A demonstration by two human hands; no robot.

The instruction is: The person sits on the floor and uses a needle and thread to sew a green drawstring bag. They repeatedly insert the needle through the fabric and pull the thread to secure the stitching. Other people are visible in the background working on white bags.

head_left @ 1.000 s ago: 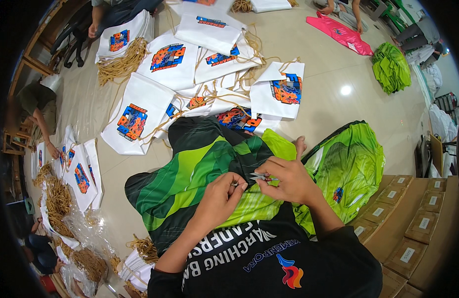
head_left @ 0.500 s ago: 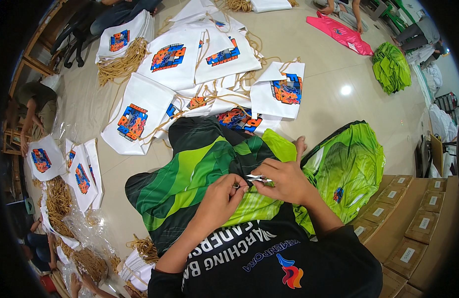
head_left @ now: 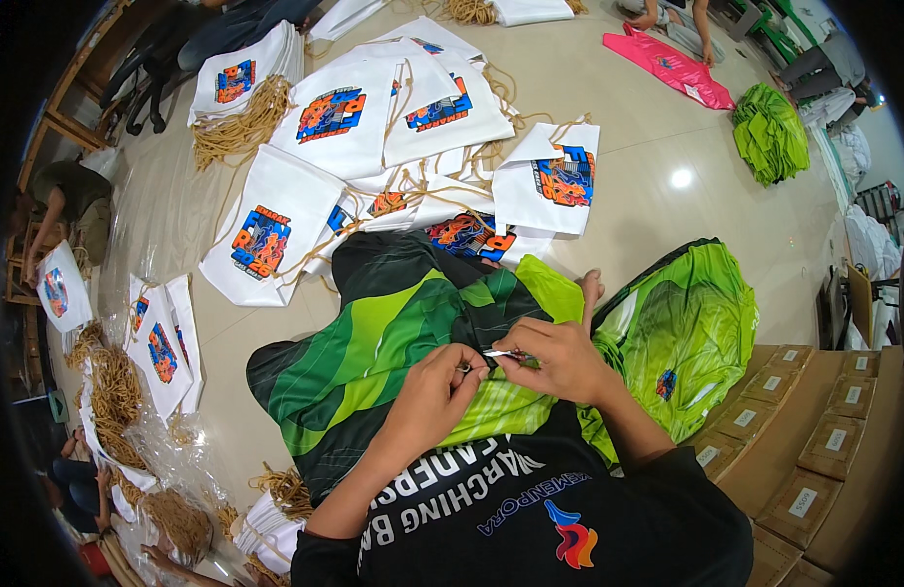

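A green and black patterned jersey point(head_left: 369, 338) lies bunched over my lap. My left hand point(head_left: 430, 393) is closed in a pinch above it, thumb against forefinger, and something small and dark shows at the fingertips, too small to name. Close beside it, my right hand point(head_left: 561, 360) grips small silver snips point(head_left: 498, 353). Their tips point left, almost touching the left fingertips. Under both hands spreads the jersey's lighter lime part. To the right lies a second lime-green jersey point(head_left: 682, 338), with a small dark and orange print on it.
White drawstring bags point(head_left: 315, 147) with tan cords overlap on the floor ahead. Small brown boxes point(head_left: 804, 504) sit in a large carton at lower right. A green garment pile point(head_left: 770, 137) and a pink garment point(head_left: 667, 67) lie farther off. Other people work at the left and far right.
The snips have turned slightly in my right hand and their blades look closer together. My left hand keeps its place. At far left, a person's white bag has shifted left.
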